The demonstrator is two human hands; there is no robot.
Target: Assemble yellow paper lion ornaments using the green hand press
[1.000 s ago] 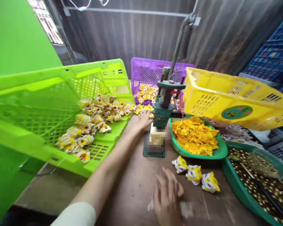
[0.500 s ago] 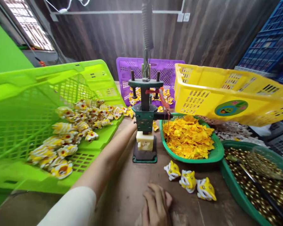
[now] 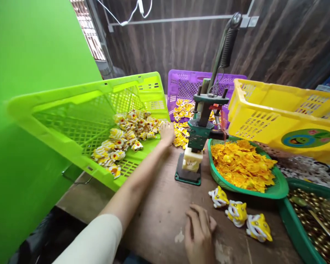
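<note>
Your left hand [image 3: 167, 132] is extended to the near edge of the piled yellow-and-white pieces [image 3: 129, 126], at the right-hand lip of the lime-green crate [image 3: 85, 89]. Its fingers are bent; their tips are hidden behind the hand, so it cannot be determined whether a piece is held. Your right hand [image 3: 199, 234] rests palm down on the worktop [image 3: 159, 205], about half open, fingers loosely curled, with nothing visible in it.

Just right of your left hand, loose pieces [image 3: 180, 134] lie on the worktop before the purple crate [image 3: 183, 86], which contains more. The green hand press [image 3: 199, 132] stands beyond your right hand, its lever raised toward the upper right; a cream block [image 3: 193, 157] sits on its dark base.

Three yellow-and-white figures [image 3: 235, 213] lie in a diagonal row to the right of your right hand. Behind them is a green basket [image 3: 282, 189] heaped with orange-yellow pieces [image 3: 242, 163]. At the far right, a green basin [image 3: 294, 227] contains gold beads [image 3: 316, 223]. A yellow crate [image 3: 258, 121] stands behind the basket, bearing a smiling-face sticker.
</note>
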